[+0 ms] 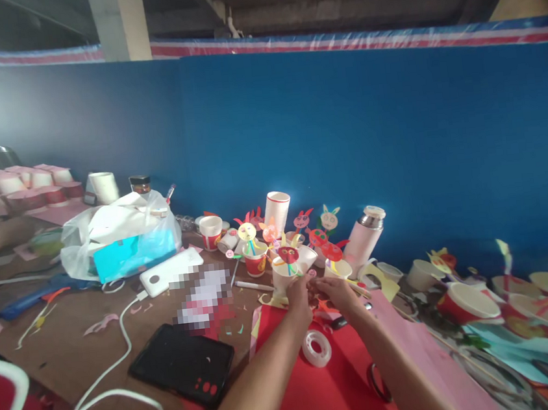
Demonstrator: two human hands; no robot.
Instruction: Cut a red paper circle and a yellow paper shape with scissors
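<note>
My left hand [299, 293] is at the middle of the table, its fingers bent in front of a white paper cup [281, 271]. Close beside it on the right, my right hand [336, 290] has its fingers pressed together. What lies between the fingertips is too small to make out. Paper cups holding colourful paper faces, one a yellow face [247, 232], stand just behind both hands. Under my forearms lies red paper [297, 385], bearing a roll of clear tape [316, 348]. A black-handled tool is partly hidden below my right hand.
A pink thermos [362, 241] stands behind on the right. To the left are a black phone case [183, 363], a white power bank [172, 272] with a cable and a plastic bag [76, 255]. More cups [470, 302] crowd the right side. Another person's hand [5, 233] is at far left.
</note>
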